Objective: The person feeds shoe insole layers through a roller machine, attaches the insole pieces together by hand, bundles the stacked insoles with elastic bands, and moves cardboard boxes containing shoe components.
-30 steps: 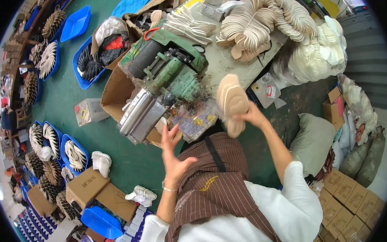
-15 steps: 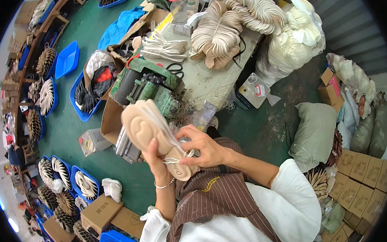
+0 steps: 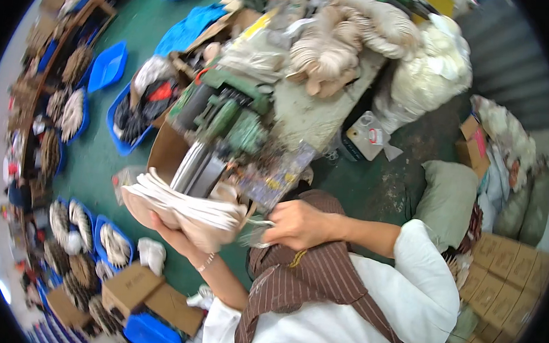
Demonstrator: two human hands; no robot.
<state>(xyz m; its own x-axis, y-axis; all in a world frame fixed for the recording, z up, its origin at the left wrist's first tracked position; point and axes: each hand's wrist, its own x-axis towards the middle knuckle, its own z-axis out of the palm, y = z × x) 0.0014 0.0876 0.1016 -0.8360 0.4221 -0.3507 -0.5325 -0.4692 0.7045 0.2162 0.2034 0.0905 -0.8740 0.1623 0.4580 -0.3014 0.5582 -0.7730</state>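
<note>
The person holds a stack of beige insoles [image 3: 181, 210] in front of the body. The left hand [image 3: 176, 234] is under the stack, fingers curled up around its lower edge, so the stack lies on the palm and is carried by it. The right hand [image 3: 296, 224] is just beside the right end of the stack; its fingers are closed narrow on a thin white string or band [image 3: 260, 222] that goes from the fingertips to the stack. If the string is tied around the insoles, I cannot tell.

Just above the fingers of both hands stands a green machine [image 3: 225, 112] on a worn worktable [image 3: 303, 113], with metal plates [image 3: 196, 167] leaning below it, very near the top of the stack. Farther beyond the fingers, piles of more beige insoles [image 3: 351, 41] lie on the table. To the left of the left hand, well apart, blue trays [image 3: 108, 67] sit on the green floor [image 3: 99, 154]. Below the left wrist are 2 cardboard boxes [image 3: 132, 285].
</note>
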